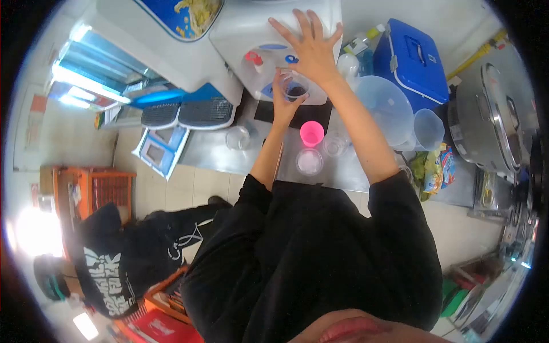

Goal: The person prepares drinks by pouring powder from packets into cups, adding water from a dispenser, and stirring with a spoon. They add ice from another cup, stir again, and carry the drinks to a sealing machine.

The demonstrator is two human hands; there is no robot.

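My left hand [286, 102] is wrapped round a clear cup [298, 84] with something dark in it, under the taps of a white dispenser [240, 43]. A red tap [254, 58] and a blue tap [291, 59] show on its front. My right hand [313, 50] lies with fingers spread on the dispenser's upper front, near the blue tap, holding nothing. Between my forearms a pink cup [312, 133] stands on the metal counter [211, 151], beside a clear cup with white contents [309, 162] and an empty-looking clear cup [335, 143].
Right of my right arm are a translucent container [383, 108], a blue cooler [413, 63], a plastic jug [428, 130], colourful packets [437, 171] and a large metal pot [489, 120]. A glass [237, 138] stands left of my left forearm. Another person [123, 257] is at lower left.
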